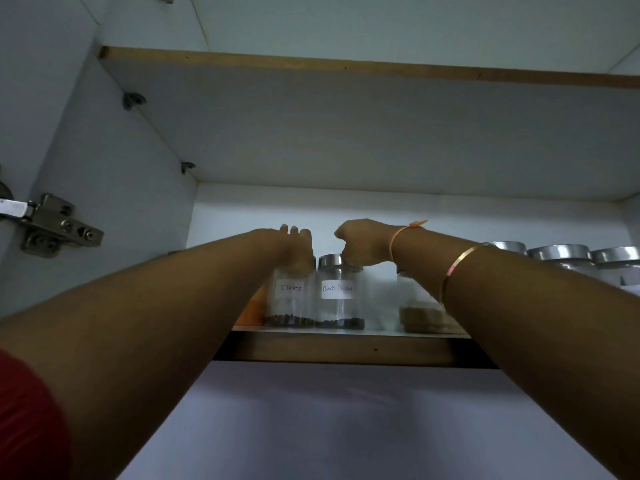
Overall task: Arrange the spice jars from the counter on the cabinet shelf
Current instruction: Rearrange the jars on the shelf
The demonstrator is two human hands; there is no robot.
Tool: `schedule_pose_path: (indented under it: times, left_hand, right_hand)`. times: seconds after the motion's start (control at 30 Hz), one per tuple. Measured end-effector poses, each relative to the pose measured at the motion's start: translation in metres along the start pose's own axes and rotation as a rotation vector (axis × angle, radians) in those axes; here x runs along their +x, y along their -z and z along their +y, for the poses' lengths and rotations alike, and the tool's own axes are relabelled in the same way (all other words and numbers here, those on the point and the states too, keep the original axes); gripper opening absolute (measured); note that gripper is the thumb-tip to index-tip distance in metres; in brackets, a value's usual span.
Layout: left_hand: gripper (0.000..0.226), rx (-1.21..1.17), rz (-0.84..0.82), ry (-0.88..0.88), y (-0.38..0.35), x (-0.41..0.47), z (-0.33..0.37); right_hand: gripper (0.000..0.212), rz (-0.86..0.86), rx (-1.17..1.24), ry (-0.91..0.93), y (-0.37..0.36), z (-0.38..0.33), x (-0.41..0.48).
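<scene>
L hand [297, 248]: fingers curled over lid of Cloves jar [290, 301]; gripping it
R hand [360, 244]: clenched on lid of Black Pepper jar [340, 299]
Jars: upright, side by side at front of shelf [346, 351]; steel-lid jars [561, 258] further right

This is a home kitchen cupboard. Its wood-edged white shelf [346, 351] holds steel-lidded glass jars [341, 306] hand-labelled Cloves and Black Pepper.

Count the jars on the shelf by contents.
Dark whole spice, Cloves jar and Black Pepper jar: 2
Brown ground-spice jar: 1
Orange-filled jar, mostly hidden: 1
Steel-lidded jars at right, contents hidden: 3
Total: 7
</scene>
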State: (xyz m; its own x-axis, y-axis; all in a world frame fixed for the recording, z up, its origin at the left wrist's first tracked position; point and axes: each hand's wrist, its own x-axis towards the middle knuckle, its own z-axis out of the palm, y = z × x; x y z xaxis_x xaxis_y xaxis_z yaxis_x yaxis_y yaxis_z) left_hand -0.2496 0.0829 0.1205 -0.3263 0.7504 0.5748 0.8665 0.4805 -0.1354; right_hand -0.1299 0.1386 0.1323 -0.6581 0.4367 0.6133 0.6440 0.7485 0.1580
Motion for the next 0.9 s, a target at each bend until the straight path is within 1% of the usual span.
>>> schedule_pose_path:
  times: [0.13,0.27,0.47,0.57,0.63,0.73,0.83,0.9]
  left_hand:
    - [0.064,-0.077,0.067,-0.106,0.015,-0.010,0.022]
    - [0.054,-0.155,0.122,-0.187,0.027,-0.019,0.051]
    - [0.048,-0.174,0.183,-0.324,0.041,-0.026,0.091]
    - [0.052,-0.118,0.211,-0.332,0.047,-0.029,0.113]
    - [0.053,-0.088,0.186,-0.338,0.046,-0.031,0.125]
    - [0.043,-0.103,0.107,-0.344,0.041,-0.031,0.139]
    - [0.032,-0.134,0.114,-0.327,0.040,-0.030,0.143]
    - [0.031,-0.118,0.127,-0.318,0.041,-0.030,0.144]
  right_hand:
    - [0.041,0.064,0.003,-0.010,0.016,0.012,-0.013]
    - [0.040,0.112,-0.010,-0.063,0.030,0.033,-0.033]
    - [0.041,0.111,-0.006,-0.171,0.044,0.074,-0.059]
    - [0.042,0.092,0.014,-0.224,0.046,0.095,-0.069]
    - [0.040,0.082,0.022,-0.240,0.045,0.106,-0.075]
    - [0.032,0.081,0.003,-0.228,0.043,0.121,-0.082]
    - [0.016,0.071,-0.015,-0.205,0.040,0.134,-0.086]
    - [0.020,0.073,-0.017,-0.186,0.037,0.141,-0.088]
